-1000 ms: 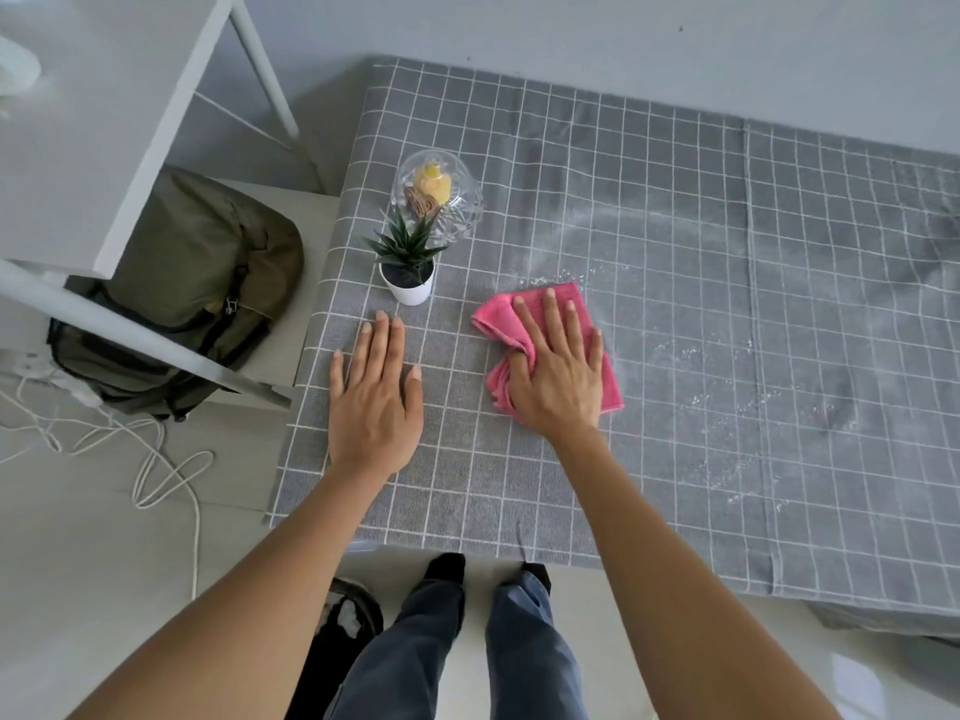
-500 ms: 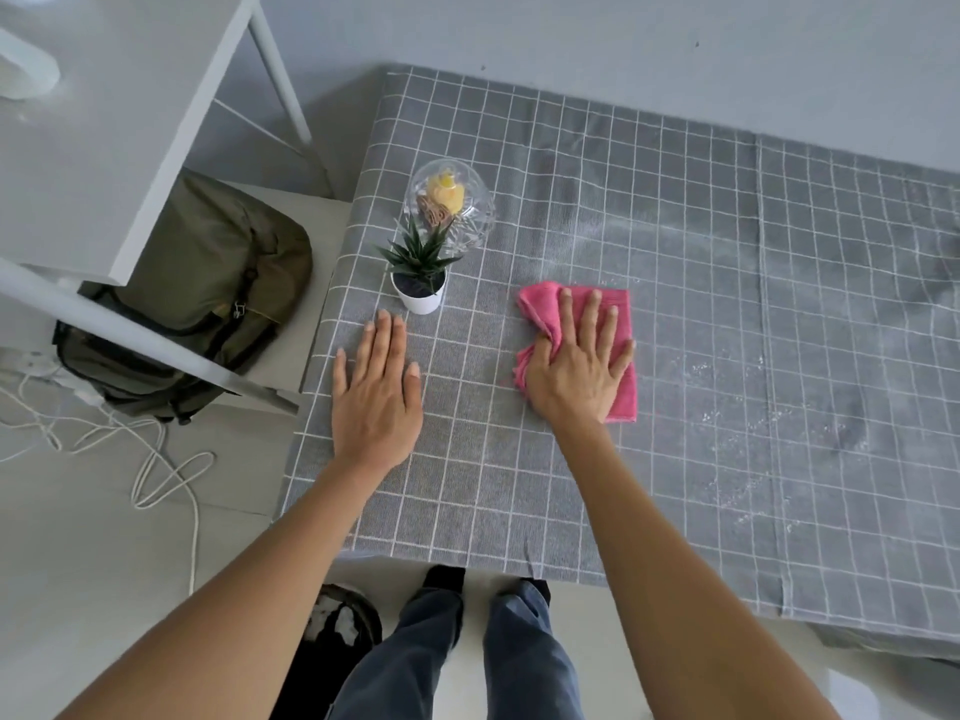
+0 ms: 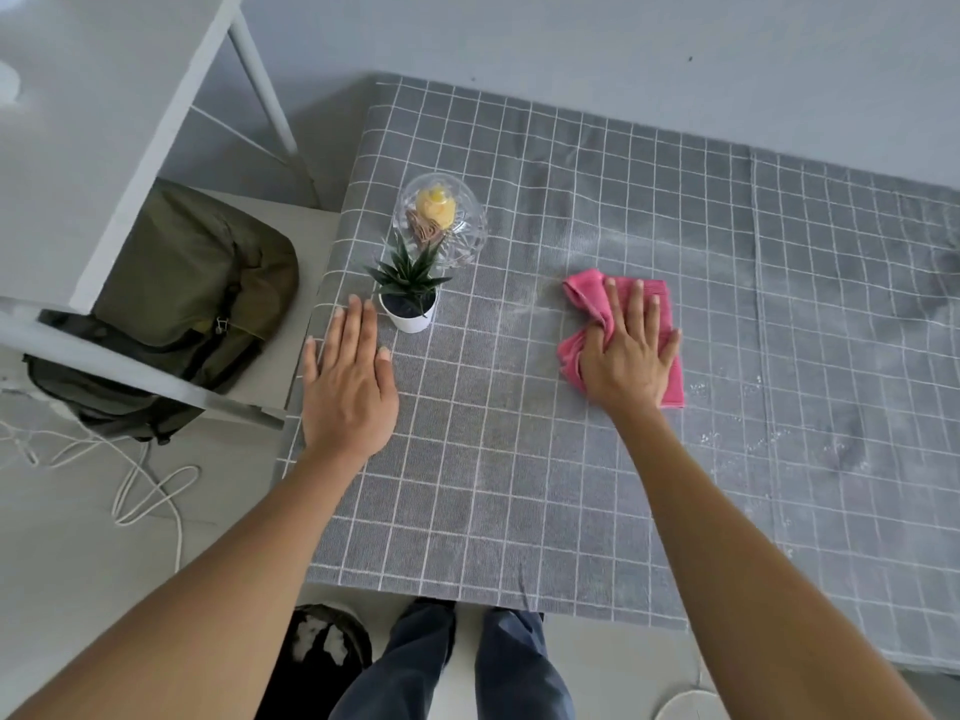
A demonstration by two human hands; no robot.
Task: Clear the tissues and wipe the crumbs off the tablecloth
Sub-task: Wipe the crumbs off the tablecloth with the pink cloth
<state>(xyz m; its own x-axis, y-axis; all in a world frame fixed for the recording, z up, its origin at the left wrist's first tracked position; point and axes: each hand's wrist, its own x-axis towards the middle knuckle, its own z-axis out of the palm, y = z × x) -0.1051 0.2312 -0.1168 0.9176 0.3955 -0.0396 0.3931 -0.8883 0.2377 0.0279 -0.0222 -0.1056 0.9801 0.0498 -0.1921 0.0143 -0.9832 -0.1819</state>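
Observation:
A grey checked tablecloth (image 3: 519, 485) covers the table. My right hand (image 3: 626, 356) presses flat on a crumpled pink cloth (image 3: 670, 376) near the table's middle. White crumbs (image 3: 737, 402) are scattered on the tablecloth to the right of the cloth. My left hand (image 3: 348, 381) lies flat and empty on the tablecloth near its left edge, fingers together. White tissues lie in a black bin (image 3: 324, 646) on the floor beneath the table's front edge.
A small potted succulent (image 3: 409, 288) stands just beyond my left hand, with a clear glass dome (image 3: 441, 220) behind it. A green backpack (image 3: 176, 309) sits on a low stand to the left, under a white shelf frame. White cables lie on the floor.
My right hand has slid the pink cloth to the right across the tablecloth, toward the crumbs. My left hand has stayed flat in the same place.

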